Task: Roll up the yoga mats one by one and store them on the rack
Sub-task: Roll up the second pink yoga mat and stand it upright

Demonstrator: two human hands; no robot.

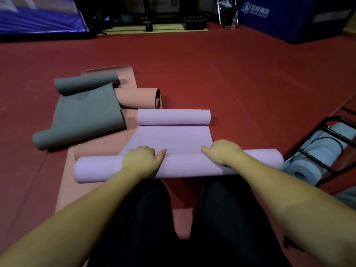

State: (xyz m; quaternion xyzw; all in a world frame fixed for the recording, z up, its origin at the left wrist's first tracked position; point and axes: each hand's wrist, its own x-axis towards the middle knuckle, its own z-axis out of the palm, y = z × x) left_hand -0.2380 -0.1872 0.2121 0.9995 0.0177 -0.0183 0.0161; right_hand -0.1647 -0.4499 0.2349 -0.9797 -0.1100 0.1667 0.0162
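Note:
A lilac yoga mat (173,137) lies on the red floor in front of my knees, its near end wound into a thick roll and its far end curled up. My left hand (141,158) lies over the top of the near roll, fingers curled round its far side, thumb stretched out. My right hand (223,151) grips the same roll further right. A grey mat (84,110) lies half curled at the left. A pink mat (138,97) lies partly under the others. The black rack (331,151) stands at the right with a rolled blue mat (316,157) in it.
The red floor (240,74) stretches open ahead and to the right. Blue padded blocks (300,18) stand at the back right, a blue panel (38,16) at the back left, and dark gear and stands (150,14) between them. My dark trouser legs fill the bottom centre.

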